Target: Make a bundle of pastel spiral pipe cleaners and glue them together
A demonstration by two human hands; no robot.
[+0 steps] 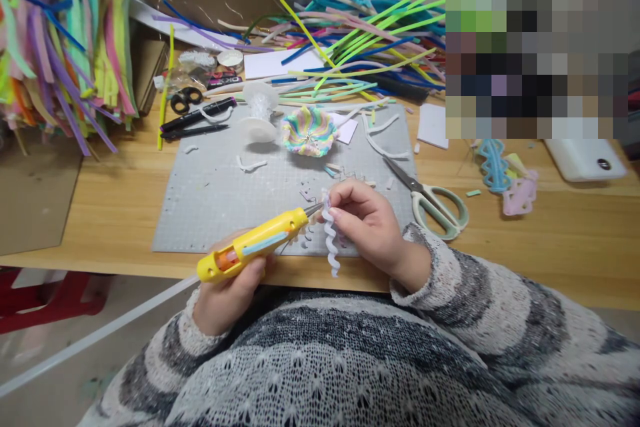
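Note:
My left hand (pixel 235 293) is wrapped round a yellow glue gun (pixel 260 240), whose metal nozzle points up and to the right. A long white glue stick (pixel 100 332) trails from its back end. With thumb and fingers, my right hand (pixel 367 220) pinches a wavy white pipe cleaner (pixel 331 243) near its top, and its lower end hangs down over the mat's front edge. The nozzle tip is at the pinched end; I cannot tell whether it touches. Beyond my hands stands a pastel ruffled flower-like piece (pixel 310 133) made of pipe cleaners.
Under my hands lies a grey cutting mat (pixel 200 200). Scissors (pixel 435 203) with pale green handles rest at its right edge. Behind are a clear spool (pixel 257 113), black markers (pixel 197 115) and loose pipe cleaners (pixel 370 33). A pipe-cleaner bundle (pixel 65 47) stands left; a white device (pixel 583 159) sits right.

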